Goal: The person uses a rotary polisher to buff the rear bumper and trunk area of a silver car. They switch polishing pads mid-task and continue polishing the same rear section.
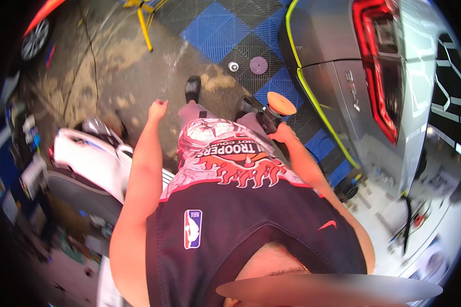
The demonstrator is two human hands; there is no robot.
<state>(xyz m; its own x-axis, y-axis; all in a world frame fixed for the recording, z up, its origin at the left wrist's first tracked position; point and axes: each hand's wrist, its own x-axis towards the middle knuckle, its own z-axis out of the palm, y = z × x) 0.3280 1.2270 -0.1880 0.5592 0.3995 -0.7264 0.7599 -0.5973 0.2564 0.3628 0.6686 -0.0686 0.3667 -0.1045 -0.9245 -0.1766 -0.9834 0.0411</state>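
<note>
My right hand (pixel 283 133) grips a dark polisher (pixel 268 121) at my right side. Its round orange foam pad (pixel 281 103) faces up and away from me. To the right stands the rear of a grey car (pixel 322 42), with red tail lights (pixel 372 76) and yellow-green masking tape (pixel 318 111) along its lower edge. The polisher's pad is apart from the car. My left hand (pixel 158 110) hangs over the concrete floor with its fingers curled in, and nothing shows in it.
A purple disc pad (pixel 258 65) and a small white-topped container (pixel 233 66) are on the blue and black floor tiles (pixel 215 30). A yellow stand (pixel 143 27) rises ahead. At left are a white motorcycle or scooter (pixel 88 161) and another car's wheel (pixel 35 38).
</note>
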